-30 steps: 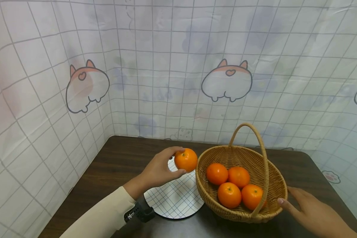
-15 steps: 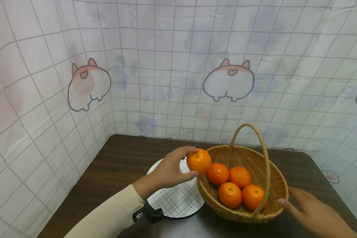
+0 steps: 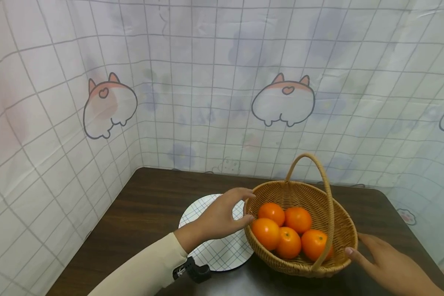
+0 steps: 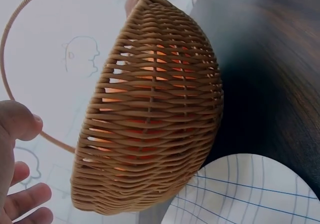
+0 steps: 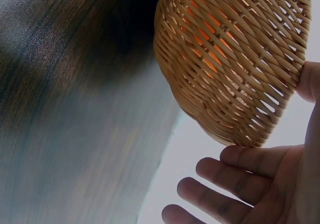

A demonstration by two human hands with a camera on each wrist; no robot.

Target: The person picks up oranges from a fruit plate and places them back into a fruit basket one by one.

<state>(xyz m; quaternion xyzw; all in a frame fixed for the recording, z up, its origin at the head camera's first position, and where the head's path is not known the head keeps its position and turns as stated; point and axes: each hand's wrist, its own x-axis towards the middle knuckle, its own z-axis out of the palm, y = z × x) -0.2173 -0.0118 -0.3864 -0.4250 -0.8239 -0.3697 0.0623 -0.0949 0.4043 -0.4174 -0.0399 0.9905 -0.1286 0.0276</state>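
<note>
Several oranges lie in a wicker basket with a tall arched handle. The orange nearest the basket's left rim leans against its neighbours. My left hand is at that rim, thumb and fingers spread apart around nothing. In the left wrist view its fingers are off to one side of the woven wall. On the basket's other side is my right hand, thumb touching the rim. The right wrist view shows its fingers extended, the index finger touching the wicker from outside.
A round white mat with a grid pattern lies left of the basket, partly under my left arm. Both rest on a dark wooden table. A printed white curtain stands around the table's back and sides.
My left hand has carried an orange rightward over the basket's left rim and let it go among the others. The right hand has stayed at the basket.
</note>
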